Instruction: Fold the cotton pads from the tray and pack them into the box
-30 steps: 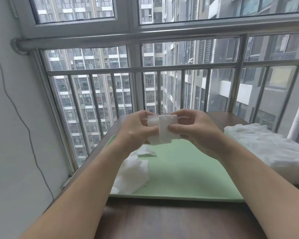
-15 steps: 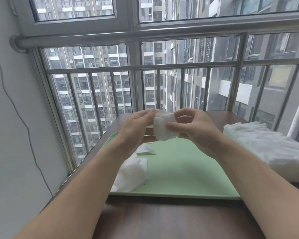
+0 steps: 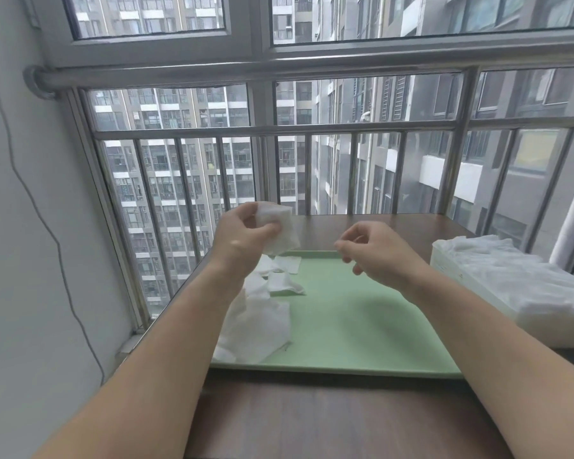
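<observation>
One folded cotton pad [image 3: 279,228] pinched in the left hand [image 3: 242,240]. Below that grip, roughly four loose pads [image 3: 256,323] on one green tray [image 3: 362,326]. One box [image 3: 517,293] right of it.

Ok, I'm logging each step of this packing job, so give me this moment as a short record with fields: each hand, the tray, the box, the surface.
left hand: raised above the tray, fingers closed on a folded cotton pad
right hand: empty, fingers loosely curled, apart from the pad
tray: green, flat on the table; loose cotton pads lie at its left side, the rest bare
box: right of the tray, heaped with white pads
table: dark wood, set against the window railing
</observation>
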`<state>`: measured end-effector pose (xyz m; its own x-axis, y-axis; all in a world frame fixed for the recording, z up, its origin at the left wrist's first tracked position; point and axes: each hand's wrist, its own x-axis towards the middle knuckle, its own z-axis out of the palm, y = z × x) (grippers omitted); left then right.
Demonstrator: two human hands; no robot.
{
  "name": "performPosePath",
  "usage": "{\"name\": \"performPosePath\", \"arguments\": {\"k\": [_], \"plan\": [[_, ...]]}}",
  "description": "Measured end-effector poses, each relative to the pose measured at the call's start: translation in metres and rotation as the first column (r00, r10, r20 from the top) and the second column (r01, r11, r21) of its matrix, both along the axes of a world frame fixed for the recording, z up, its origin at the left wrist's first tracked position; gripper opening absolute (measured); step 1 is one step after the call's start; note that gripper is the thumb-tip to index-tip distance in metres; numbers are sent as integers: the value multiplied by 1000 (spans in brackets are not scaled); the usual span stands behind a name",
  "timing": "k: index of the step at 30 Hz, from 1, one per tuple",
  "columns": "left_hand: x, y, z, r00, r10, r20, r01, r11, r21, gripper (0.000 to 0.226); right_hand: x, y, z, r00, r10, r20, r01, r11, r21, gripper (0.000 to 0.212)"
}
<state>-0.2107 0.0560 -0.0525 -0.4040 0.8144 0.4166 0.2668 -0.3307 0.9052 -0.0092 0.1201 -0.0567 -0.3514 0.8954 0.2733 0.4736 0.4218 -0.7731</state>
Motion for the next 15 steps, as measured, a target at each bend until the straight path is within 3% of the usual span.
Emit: {"name": "performPosePath", "arguments": {"k": [3,6,11,15], "plan": [[-7,2,-1,995,75,68,-77,997,19,24,-12,-6,5,948,113,297,-122,992,12,6],[-11,4,-2,984,115,140,-119,993,21,25,-33,-13,9,859,174,482,-188,982,-20,17],[-13,9,-6,970,133,203,-134,991,-11,27,-66,-7,8,812,128,569,-127,991,-41,52],[-13,10,-7,965,129,230,-125,992,-32,36,-81,-2,2,801,82,593,-78,996,-32,46]]}}
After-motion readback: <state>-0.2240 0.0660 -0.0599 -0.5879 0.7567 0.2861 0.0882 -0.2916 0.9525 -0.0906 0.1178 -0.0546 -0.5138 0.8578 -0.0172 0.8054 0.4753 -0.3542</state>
